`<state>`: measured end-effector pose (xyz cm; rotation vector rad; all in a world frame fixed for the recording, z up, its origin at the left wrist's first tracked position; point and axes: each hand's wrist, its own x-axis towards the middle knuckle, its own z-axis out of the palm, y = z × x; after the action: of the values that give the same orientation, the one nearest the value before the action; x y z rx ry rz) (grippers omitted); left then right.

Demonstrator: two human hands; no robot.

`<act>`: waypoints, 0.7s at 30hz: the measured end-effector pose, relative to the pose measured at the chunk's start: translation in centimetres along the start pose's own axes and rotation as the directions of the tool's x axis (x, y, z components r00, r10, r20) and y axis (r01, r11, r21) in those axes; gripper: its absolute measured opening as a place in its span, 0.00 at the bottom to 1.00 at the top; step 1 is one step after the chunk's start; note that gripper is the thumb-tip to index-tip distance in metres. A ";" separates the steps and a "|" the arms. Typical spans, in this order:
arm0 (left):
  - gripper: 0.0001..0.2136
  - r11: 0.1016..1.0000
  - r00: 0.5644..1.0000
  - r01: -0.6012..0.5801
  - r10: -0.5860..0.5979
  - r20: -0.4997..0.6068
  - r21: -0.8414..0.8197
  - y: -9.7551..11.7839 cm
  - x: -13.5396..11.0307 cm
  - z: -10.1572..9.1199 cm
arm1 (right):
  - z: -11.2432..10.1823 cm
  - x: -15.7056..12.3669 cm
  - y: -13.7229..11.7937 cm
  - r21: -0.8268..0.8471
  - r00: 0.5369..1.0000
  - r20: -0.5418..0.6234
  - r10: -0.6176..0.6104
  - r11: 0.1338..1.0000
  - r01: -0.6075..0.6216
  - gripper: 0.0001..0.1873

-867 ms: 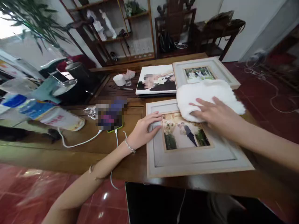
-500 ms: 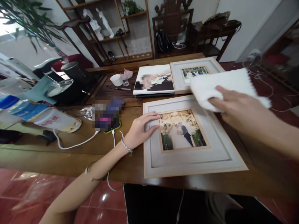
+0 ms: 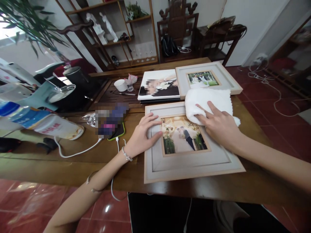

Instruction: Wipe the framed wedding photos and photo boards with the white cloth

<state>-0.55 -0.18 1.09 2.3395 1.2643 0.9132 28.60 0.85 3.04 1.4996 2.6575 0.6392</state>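
A picture frame [image 3: 187, 165] with a wide pale mat and a light wood edge lies flat at the front of the table, a couple's photo [image 3: 186, 136] at its centre. My left hand [image 3: 145, 132] rests on its left side, thumb and fingers apart. Pressed onto the frame's upper right corner is a folded white towel [image 3: 209, 100]. My right hand [image 3: 218, 124] has its fingers on the towel and partly tucked into its fold. The towel hides that corner of the frame.
Behind lie a photo album [image 3: 159, 84] and a second picture frame [image 3: 233, 82]. To the left are a phone [image 3: 119, 131] on a white cable, a plastic bottle [image 3: 55, 124], a white cup [image 3: 120, 85] and a dark pot [image 3: 75, 77].
My right hand has brought the towel left and down onto the frame's upper right corner. The frame sits slightly further left in view, with my left hand still on it.
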 end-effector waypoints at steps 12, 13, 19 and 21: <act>0.12 0.997 1.000 0.003 -0.003 0.005 -0.076 0.1 -0.1 0.1 | 0.3 2.5 1.7 0.095 0.981 0.038 -0.189 0.978 0.184 0.27; 0.11 0.997 1.000 0.012 -0.012 0.000 -0.070 0.1 -0.1 0.0 | 0.4 2.3 1.6 0.106 0.979 0.043 -0.201 0.975 0.196 0.27; 0.11 0.999 0.998 0.028 -0.027 0.054 -0.018 0.2 -0.8 0.5 | -1.5 -1.0 -0.4 0.164 0.961 0.014 -0.278 0.948 0.272 0.21; 0.14 1.000 0.997 0.012 -0.013 0.077 0.015 0.3 -1.0 0.8 | -3.2 -2.3 -1.0 0.245 0.949 0.032 -0.313 0.923 0.296 0.22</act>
<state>-0.21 -1.19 0.30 2.3513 1.2579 0.8043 28.29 -2.56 5.18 1.0814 2.9048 0.2497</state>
